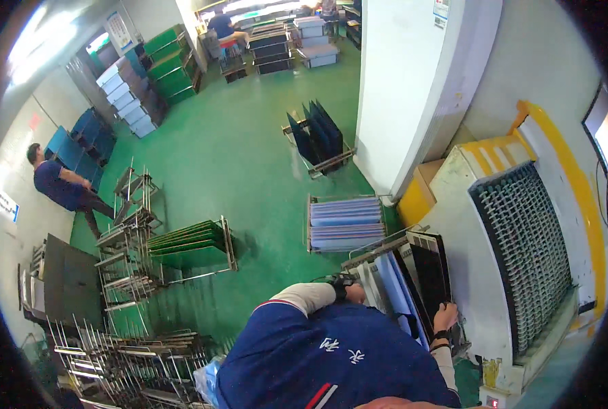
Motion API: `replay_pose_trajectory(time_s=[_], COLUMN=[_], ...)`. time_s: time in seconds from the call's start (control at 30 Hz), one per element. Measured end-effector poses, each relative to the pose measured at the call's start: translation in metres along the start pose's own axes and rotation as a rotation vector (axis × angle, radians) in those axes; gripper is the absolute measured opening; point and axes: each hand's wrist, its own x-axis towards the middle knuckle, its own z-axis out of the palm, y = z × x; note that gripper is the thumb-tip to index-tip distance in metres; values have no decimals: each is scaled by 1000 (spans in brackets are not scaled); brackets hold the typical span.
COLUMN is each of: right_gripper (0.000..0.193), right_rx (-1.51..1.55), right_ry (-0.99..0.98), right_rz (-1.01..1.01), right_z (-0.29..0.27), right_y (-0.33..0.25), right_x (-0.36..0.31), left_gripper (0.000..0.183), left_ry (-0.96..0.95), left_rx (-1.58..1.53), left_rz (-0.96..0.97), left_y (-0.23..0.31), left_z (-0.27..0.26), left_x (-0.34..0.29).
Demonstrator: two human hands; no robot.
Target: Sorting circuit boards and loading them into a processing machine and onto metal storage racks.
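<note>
My right hand (446,317) is closed on the lower edge of a black panel (428,271). The panel stands upright among several black, white and pale blue panels in a metal rack (379,253) right in front of me. My left hand (356,293), with a dark wristband and a white sleeve, lies against the left end of that rack next to a white panel (371,283). Most of that hand is hidden, so its grip is unclear. My blue shirt fills the lower middle of the view.
A white and yellow machine with a mesh belt (522,252) stands just right of the rack. A white pillar (406,88) rises behind. On the green floor stand racks of blue panels (345,221), dark panels (317,140), green panels (188,245) and empty wire racks (133,354). A person (62,184) stands at far left.
</note>
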Motion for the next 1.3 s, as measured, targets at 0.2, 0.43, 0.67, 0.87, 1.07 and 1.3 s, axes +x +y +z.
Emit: replay_pose_trajectory(time_s=[0.2, 0.43, 0.67, 0.87, 1.07, 1.3], right_gripper=[20, 22, 22, 22, 21, 23], right_rx=[59, 59, 53, 63, 40, 60], right_ry=[-22, 11, -12, 100, 7, -7], right_rz=[69, 87, 48, -23, -10, -4], right_z=[-11, -2, -6, 9, -9, -10], right_y=[-16, -11, -10, 1, -9, -12], right_x=[-8, -17, -13, -13, -14, -14], left_gripper=[29, 32, 33, 27, 22, 22], left_ry=[-70, -113, -12, 130, 80, -74], left_rx=[14, -95, 252, 115, 226, 217], left_rz=[15, -355, 158, 68, 104, 47], left_y=[-15, 24, 6, -8, -22, -38], left_z=[16, 12, 32, 59, 74, 74], left_x=[-1, -12, -22, -8, 12, 30])
